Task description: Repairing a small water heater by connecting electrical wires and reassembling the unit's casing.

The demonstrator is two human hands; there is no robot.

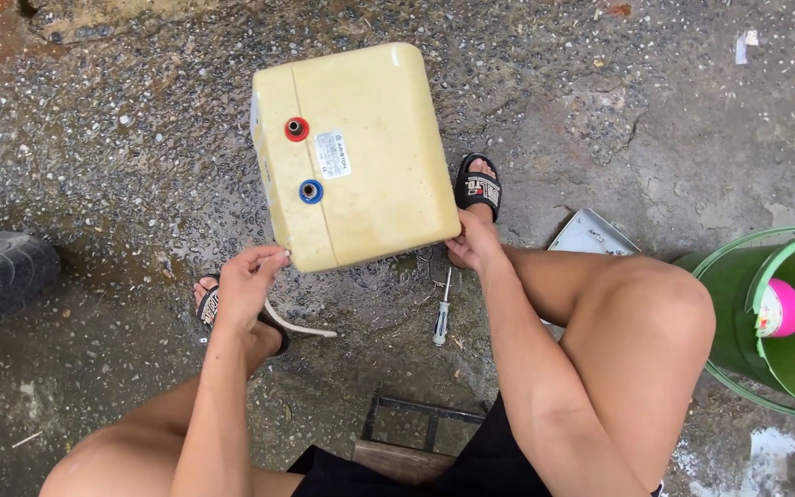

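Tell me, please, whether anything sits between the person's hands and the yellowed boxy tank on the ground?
Nothing visible does. The left hand grips the yellowed tank at its near left corner, and the right hand holds its near right corner. The screwdriver lies on the ground below, between the hands, clear of both.

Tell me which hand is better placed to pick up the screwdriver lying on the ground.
Right, probably. The right hand grips the yellowed box's near corner, almost directly above the screwdriver. The left hand holds the opposite corner, farther from it.
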